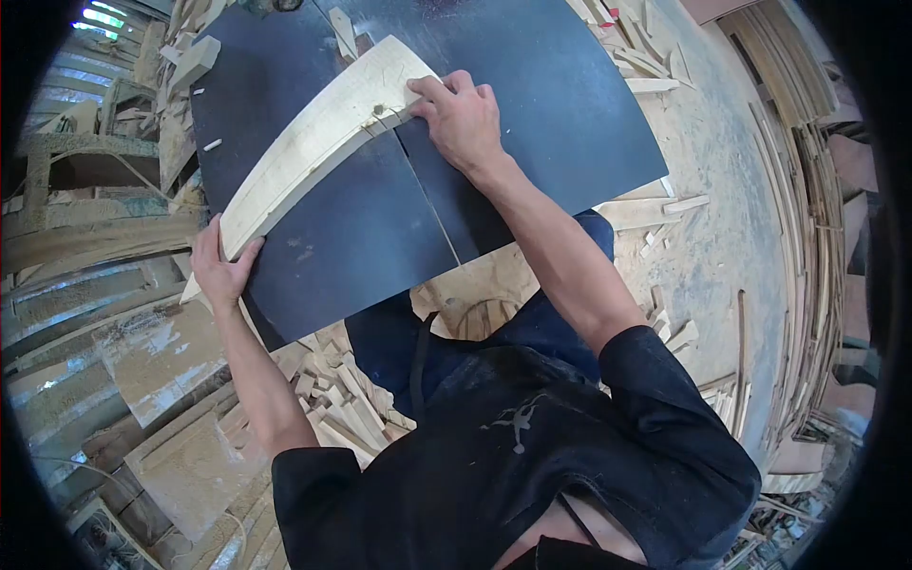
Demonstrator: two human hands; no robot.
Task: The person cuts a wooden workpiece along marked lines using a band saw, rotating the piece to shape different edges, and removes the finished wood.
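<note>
A long curved piece of pale wood (304,147) lies across the dark flat machine table (361,237), with a knot on its edge near the wide end. My left hand (223,271) grips its lower, narrower end at the table's left edge, thumb on the near side. My right hand (463,119) is closed around the edge of the wide upper end, fingers over the top. Just beyond the wood, a narrow upright part (344,33) stands at the slot in the table; whether it touches the wood I cannot tell.
Wood offcuts (342,394) lie piled on the floor below the table, with more scraps (646,57) at the upper right. Long strips of wood (788,190) line the right side. Small white bits (212,145) sit on the tabletop. Dusty boards (190,465) are at the lower left.
</note>
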